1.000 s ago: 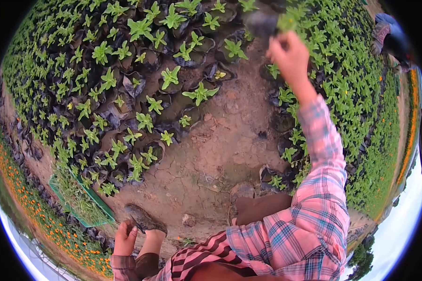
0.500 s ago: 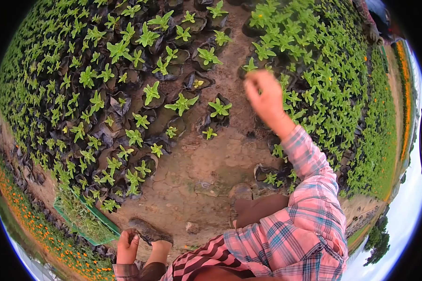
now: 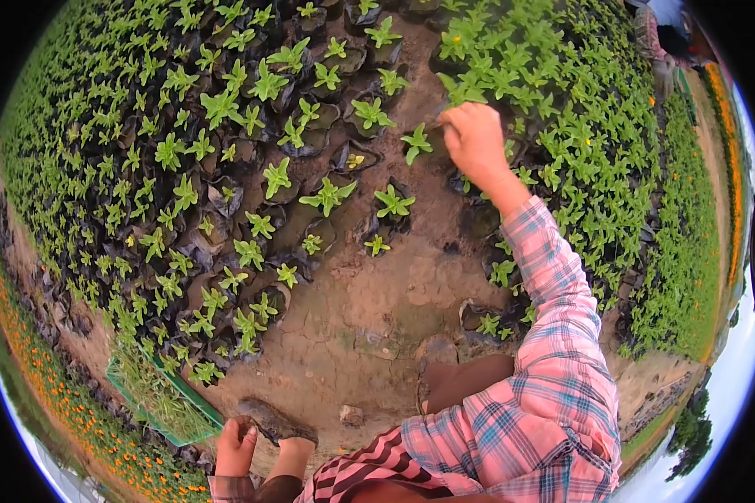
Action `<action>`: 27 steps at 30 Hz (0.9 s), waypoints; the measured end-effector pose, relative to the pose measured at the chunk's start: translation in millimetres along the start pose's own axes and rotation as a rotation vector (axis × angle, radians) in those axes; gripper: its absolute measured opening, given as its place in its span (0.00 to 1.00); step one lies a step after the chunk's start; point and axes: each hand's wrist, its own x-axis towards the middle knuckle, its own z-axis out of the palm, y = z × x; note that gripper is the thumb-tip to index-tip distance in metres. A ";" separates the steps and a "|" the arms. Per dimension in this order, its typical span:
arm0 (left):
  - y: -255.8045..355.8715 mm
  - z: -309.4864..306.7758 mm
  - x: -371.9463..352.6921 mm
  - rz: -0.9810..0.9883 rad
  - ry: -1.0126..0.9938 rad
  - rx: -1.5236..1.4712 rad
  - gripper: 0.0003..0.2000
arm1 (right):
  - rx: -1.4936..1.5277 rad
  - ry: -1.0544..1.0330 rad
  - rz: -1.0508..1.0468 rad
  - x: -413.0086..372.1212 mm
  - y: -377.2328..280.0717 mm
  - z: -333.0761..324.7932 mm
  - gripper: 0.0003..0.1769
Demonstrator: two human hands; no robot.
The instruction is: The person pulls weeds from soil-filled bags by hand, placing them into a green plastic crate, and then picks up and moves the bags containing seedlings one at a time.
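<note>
My right hand (image 3: 476, 144) reaches out over the edge of the right-hand block of plants, its fingers pinched together. A small green seedling (image 3: 416, 144) sticks out to the left of the fingertips, above the bare soil strip, and seems held by its stem. Its lower end is hard to see. Low in the view, my left hand (image 3: 236, 448) is closed, with thumb and fingers curled together beside my foot (image 3: 292, 457). Whether anything is in it I cannot make out. Near it lies a green crate (image 3: 180, 387) filled with cut or pulled greenery.
Seedlings in black grow bags (image 3: 327, 194) crowd the left, and a denser green block (image 3: 562, 151) fills the right. Between them runs a bare soil path (image 3: 369, 310) with a small stone (image 3: 351, 415). Another person (image 3: 663, 42) is at the far upper right. Orange flowers (image 3: 101, 436) border the left.
The seedling has come away from the right-hand block and moved left over the soil strip with my right hand's fingers. The left hand is nearly unchanged; the view has shifted slightly.
</note>
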 end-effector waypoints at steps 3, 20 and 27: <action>-13.8 1.9 2.7 0.026 -0.004 -0.001 0.13 | 0.069 -0.033 -0.105 -2.4 -18.0 4.9 0.08; -12.8 4.2 0.5 0.081 0.017 0.034 0.11 | -0.038 -0.094 0.409 23.4 52.8 35.8 0.12; -16.8 7.0 5.1 0.034 -0.018 0.030 0.14 | 0.078 -0.009 0.064 23.6 29.1 34.9 0.07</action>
